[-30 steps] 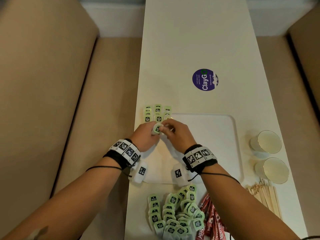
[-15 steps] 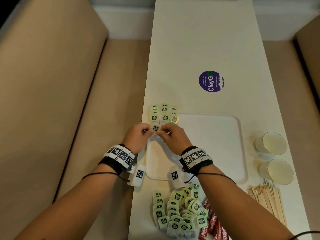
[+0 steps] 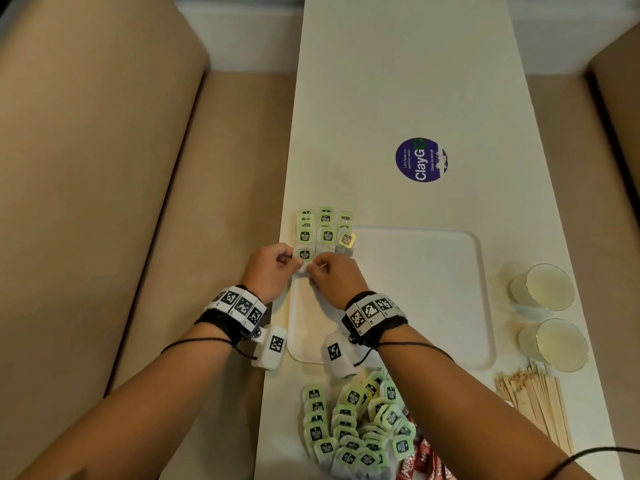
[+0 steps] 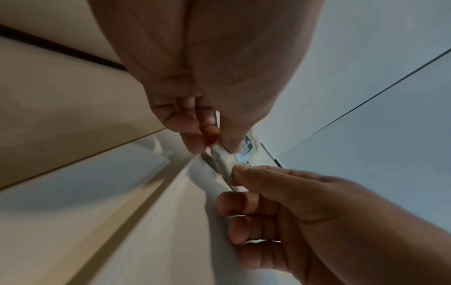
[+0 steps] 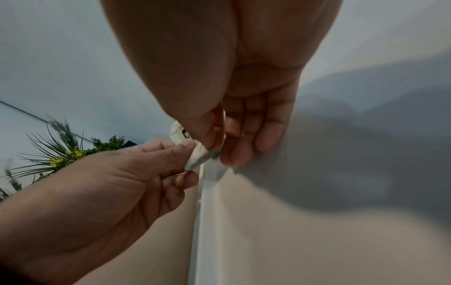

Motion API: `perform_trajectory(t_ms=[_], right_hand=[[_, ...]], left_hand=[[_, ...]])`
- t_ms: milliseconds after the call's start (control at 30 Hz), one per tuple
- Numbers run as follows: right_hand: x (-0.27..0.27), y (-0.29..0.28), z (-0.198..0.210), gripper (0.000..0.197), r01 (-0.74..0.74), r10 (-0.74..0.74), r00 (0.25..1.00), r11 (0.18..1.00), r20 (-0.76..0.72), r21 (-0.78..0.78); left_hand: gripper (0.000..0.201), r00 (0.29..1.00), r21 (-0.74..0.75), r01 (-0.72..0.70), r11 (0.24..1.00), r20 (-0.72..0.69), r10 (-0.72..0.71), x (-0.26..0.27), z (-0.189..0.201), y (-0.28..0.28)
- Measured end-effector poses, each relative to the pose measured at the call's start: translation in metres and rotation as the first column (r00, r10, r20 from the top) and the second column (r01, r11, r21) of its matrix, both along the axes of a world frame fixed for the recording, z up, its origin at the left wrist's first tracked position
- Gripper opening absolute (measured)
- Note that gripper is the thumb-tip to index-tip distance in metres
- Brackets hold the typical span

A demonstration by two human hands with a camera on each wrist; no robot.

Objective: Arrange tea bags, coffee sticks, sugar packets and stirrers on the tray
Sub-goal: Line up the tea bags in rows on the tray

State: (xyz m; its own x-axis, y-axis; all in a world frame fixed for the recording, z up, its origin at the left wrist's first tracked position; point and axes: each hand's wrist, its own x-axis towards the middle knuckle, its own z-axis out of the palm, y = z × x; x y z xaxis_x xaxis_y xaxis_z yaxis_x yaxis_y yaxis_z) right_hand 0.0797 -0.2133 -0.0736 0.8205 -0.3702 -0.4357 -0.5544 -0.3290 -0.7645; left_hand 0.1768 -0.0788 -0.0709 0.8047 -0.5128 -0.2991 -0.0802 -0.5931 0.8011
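Both hands pinch one green-labelled tea bag (image 3: 304, 256) at the far left corner of the white tray (image 3: 433, 289). My left hand (image 3: 277, 268) holds its left side and my right hand (image 3: 329, 275) its right side. The left wrist view shows the left hand (image 4: 212, 146) pinching the tea bag (image 4: 225, 160), and the right wrist view shows the right hand (image 5: 214, 146) on the same tea bag (image 5: 198, 156). Rows of tea bags (image 3: 325, 226) lie just beyond, at the tray's far left corner. A loose heap of tea bags (image 3: 353, 427) lies near me.
Red coffee sticks (image 3: 422, 459) lie beside the heap. Wooden stirrers (image 3: 536, 403) sit at the right front, with two paper cups (image 3: 547, 289) behind them. A purple round sticker (image 3: 420, 160) marks the table further off. Beige benches flank the narrow table.
Both hands have carried the tea bag a little to the left and lowered it toward the tray's far left corner, below the laid rows.
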Motion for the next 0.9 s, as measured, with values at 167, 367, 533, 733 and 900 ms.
perform_trajectory(t_ms=[167,367,533,733,900], right_hand=[[0.011,-0.002,0.002,0.031,0.023,-0.025,0.999,0.997,-0.034,-0.074],[0.022,-0.006,0.0,0.036,0.015,-0.027,0.995,0.993,-0.1,-0.114],[0.022,-0.007,0.0,0.037,0.032,-0.047,0.993,0.99,-0.108,-0.14],[0.0,-0.018,0.01,0.033,0.003,-0.013,0.997,0.991,-0.072,-0.131],[-0.045,-0.026,0.029,0.023,-0.11,0.106,0.993,0.99,-0.053,-0.09]], left_hand=[[0.018,1.0,0.059,-0.018,0.998,0.014,0.018,0.011,-0.001,-0.011],[0.02,0.996,0.12,-0.085,0.989,0.001,0.086,0.017,-0.004,-0.017],[0.026,0.994,0.145,-0.108,0.984,0.016,0.107,0.018,0.0,-0.017],[0.029,0.998,0.136,-0.055,0.989,0.035,0.051,0.01,0.013,-0.005],[0.022,0.993,0.11,0.106,0.988,-0.055,-0.1,-0.015,0.023,0.017]])
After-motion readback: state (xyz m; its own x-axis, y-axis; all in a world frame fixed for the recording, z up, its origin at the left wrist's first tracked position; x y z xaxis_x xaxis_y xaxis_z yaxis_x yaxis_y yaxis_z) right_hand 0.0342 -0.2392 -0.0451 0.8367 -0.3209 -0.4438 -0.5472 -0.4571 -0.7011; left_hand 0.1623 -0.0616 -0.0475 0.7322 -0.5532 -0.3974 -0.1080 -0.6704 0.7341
